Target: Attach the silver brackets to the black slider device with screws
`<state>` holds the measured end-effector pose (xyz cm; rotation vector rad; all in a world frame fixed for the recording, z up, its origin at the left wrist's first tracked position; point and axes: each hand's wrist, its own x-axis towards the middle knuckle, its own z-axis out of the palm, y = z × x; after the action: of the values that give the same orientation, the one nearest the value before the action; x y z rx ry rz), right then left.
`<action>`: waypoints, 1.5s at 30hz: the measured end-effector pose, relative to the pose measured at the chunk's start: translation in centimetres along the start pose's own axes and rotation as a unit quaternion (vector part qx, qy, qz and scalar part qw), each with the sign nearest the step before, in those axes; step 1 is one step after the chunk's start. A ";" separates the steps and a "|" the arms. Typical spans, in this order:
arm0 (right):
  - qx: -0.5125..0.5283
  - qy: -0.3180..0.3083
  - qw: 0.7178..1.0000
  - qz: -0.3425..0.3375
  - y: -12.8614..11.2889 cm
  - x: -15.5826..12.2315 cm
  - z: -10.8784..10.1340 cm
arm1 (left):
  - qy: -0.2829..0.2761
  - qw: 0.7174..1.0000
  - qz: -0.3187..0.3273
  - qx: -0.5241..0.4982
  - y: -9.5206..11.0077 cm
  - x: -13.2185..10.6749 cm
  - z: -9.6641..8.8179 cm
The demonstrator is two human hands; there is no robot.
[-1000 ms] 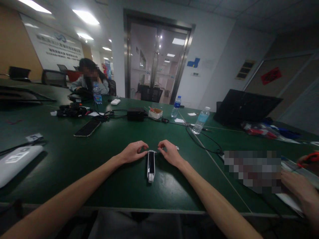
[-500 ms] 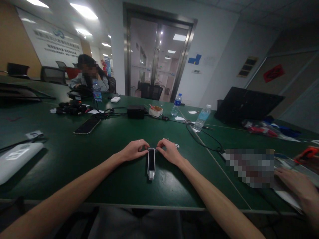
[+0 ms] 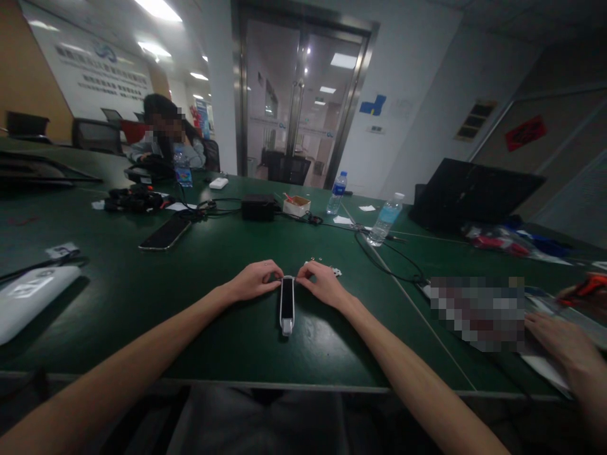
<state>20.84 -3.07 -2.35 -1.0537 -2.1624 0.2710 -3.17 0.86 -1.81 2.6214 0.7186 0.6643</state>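
Note:
A slim black and white device lies lengthwise on the green table in front of me. My left hand rests curled at its far left corner, fingertips pinched against the top end. My right hand mirrors it on the right, fingers curled and pinched at the same top end. What the fingertips hold there is too small to make out. A few small white bits lie just beyond my right hand.
A phone, a black box, cables, two water bottles and a laptop lie farther back. A white flat device lies at left. Another person's hand works at right; a person sits at the far left.
Both hands stay at the device's top end; my right fingers have closed in slightly toward it. The view has shifted a little.

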 end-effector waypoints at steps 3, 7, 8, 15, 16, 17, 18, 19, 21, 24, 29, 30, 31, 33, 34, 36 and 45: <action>0.001 -0.012 1.000 0.005 0.0 -0.1 0.0 | -0.003 1.000 0.000 0.001 -0.2 0.0 0.1; -0.003 -0.015 1.000 0.008 0.1 -0.1 0.1 | -0.006 1.000 -0.004 0.002 -0.2 0.0 0.1; -0.002 -0.015 1.000 0.008 0.1 -0.1 0.1 | -0.006 1.000 -0.005 0.003 -0.1 0.1 0.1; 0.002 -0.002 1.000 0.011 -0.3 0.0 -0.1 | -0.009 1.000 -0.006 0.007 0.0 0.0 0.0; 0.003 -0.001 1.000 0.013 -0.3 0.1 -0.1 | -0.009 1.000 -0.006 0.007 0.0 0.0 0.0; 0.004 -0.001 1.000 0.016 -0.4 0.1 -0.1 | -0.008 1.000 -0.006 0.008 0.0 0.0 0.0; 0.005 0.000 1.000 0.018 -0.4 0.1 -0.1 | -0.007 1.000 -0.006 0.008 -0.1 0.0 0.0; 0.005 0.002 1.000 0.020 -0.4 0.1 -0.1 | -0.007 1.000 -0.006 0.009 -0.2 0.0 0.1; 0.005 0.007 1.000 0.022 -0.2 0.1 0.0 | -0.006 1.000 -0.004 0.010 -0.3 0.0 0.1; 0.005 0.019 1.000 0.021 0.1 0.0 0.2 | -0.008 1.000 0.001 0.007 -0.4 0.0 0.2; 0.006 0.048 0.999 0.021 0.1 0.0 0.1 | -0.009 1.000 0.000 0.002 -0.2 0.0 0.1; 0.006 0.053 0.998 0.021 0.0 0.1 0.1 | -0.008 1.000 0.001 0.002 -0.1 0.0 0.0; 0.006 0.056 0.998 0.022 -0.1 0.1 0.1 | -0.007 1.000 0.002 0.003 0.0 0.0 0.0; 0.007 0.060 0.998 0.023 -0.3 0.1 0.0 | -0.004 1.000 0.004 0.007 0.2 0.0 -0.1; 0.007 0.061 0.998 0.023 -0.4 0.1 0.0 | -0.003 1.000 0.005 0.010 0.4 0.0 -0.2; 0.007 0.062 0.998 0.023 -0.6 0.1 0.0 | 0.006 1.000 0.007 0.018 0.6 0.0 -0.2; 0.035 0.073 0.996 0.021 -1.0 0.1 0.5 | 0.071 0.994 0.035 0.072 0.9 0.1 0.0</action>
<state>19.85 -3.59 -2.22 -1.0483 -1.9880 0.2780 -2.79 0.21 -1.38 2.7635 0.7423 0.8555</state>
